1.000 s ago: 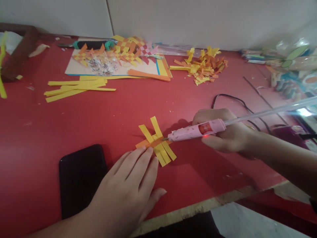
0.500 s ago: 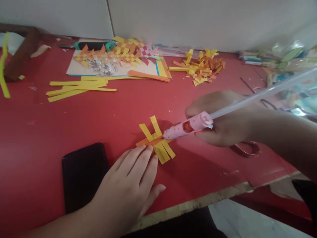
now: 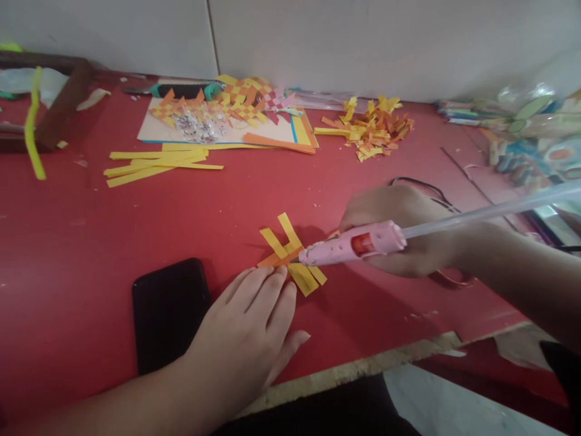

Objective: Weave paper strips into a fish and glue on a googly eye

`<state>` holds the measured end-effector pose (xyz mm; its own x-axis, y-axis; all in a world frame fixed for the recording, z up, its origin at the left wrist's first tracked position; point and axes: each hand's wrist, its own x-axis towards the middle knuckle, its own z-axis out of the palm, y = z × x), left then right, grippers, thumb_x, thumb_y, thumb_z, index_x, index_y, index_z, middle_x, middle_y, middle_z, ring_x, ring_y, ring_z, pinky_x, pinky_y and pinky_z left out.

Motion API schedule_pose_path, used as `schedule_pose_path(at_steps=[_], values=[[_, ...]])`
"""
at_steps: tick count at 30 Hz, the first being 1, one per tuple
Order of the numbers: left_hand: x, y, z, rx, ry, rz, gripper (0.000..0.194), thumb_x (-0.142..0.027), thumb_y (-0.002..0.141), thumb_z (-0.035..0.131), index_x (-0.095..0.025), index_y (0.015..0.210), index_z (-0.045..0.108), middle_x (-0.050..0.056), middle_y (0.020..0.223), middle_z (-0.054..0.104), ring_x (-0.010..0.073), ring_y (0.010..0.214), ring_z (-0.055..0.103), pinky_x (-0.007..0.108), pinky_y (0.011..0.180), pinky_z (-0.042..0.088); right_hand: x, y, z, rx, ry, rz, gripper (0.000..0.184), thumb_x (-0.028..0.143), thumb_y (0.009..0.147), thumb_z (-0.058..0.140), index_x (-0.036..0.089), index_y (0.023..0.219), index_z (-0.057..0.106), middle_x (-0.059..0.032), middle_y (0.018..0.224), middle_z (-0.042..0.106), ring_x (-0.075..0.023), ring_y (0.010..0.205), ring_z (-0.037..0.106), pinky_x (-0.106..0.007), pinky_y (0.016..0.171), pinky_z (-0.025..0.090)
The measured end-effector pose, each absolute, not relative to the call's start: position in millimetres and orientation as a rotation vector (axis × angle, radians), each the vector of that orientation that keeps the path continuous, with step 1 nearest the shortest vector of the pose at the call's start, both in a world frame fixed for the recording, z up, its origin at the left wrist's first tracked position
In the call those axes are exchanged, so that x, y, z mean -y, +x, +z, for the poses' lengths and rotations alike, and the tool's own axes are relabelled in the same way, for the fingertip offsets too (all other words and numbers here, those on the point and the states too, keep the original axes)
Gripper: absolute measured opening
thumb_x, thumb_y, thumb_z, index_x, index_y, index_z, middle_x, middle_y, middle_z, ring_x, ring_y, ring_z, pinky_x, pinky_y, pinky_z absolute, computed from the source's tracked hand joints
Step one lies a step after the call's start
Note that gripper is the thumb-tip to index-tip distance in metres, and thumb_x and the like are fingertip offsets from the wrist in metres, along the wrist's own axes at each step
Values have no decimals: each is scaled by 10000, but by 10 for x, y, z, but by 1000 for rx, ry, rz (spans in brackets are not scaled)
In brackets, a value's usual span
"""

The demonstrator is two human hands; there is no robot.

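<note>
A small weave of yellow and orange paper strips [image 3: 290,254] lies on the red table [image 3: 91,242]. My left hand [image 3: 252,330] rests flat with fingers stretched out, the fingertips pressing the weave's near-left edge. My right hand [image 3: 403,230] is wrapped round a pink glue gun [image 3: 351,245] with a clear glue stick [image 3: 490,209] sticking out of its back. The gun's nozzle touches the middle of the weave.
A black phone [image 3: 170,309] lies beside my left wrist. Loose yellow strips [image 3: 158,163], a sheet with woven pieces [image 3: 227,112] and a scrap pile [image 3: 370,127] sit farther back. Red scissor handles [image 3: 449,278] and a black cord [image 3: 422,181] lie by my right hand. The table's front edge [image 3: 363,375] is close.
The glue gun's nozzle shifted slightly left onto the middle of the weave, and its glue stick dropped to a flatter angle. My left hand stays pressing the strips.
</note>
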<state>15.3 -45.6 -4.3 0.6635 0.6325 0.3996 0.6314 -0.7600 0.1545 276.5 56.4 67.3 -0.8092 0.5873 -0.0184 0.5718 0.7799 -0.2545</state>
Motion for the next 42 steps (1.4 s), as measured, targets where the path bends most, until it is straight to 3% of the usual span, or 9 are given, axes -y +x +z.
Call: schedule_pose_path(at_steps=[6,16,33,42], values=[[446,159,-58,-1061,2851,672,433,-391,966,490,-47,1125,700,180,1176,722,340,1036,685,520,955,517,-562,2795,501,2843,-849,490,109,207,798,468,210,689,469,-10,622,506,-142,576,435,-303,581,305],[464,156,-74,-1083,2807,664,458,-445,953,520,-69,1153,688,162,1196,715,330,1054,669,541,1065,390,-551,2758,506,2842,-944,532,236,236,758,493,233,642,287,29,588,366,-123,532,326,-297,552,245],[470,150,-47,-1091,2792,659,428,-418,946,535,-76,1150,691,153,1191,716,328,1048,657,548,1069,381,-577,2700,558,2850,-1019,430,209,251,701,473,227,620,282,30,557,381,-116,512,333,-276,516,260],[468,158,-72,-1113,2772,700,442,-444,931,565,-82,1144,704,151,1185,722,314,1030,662,534,1087,367,-594,2501,768,3045,-1108,197,221,255,685,498,219,599,297,16,525,409,-107,477,262,-275,479,181]])
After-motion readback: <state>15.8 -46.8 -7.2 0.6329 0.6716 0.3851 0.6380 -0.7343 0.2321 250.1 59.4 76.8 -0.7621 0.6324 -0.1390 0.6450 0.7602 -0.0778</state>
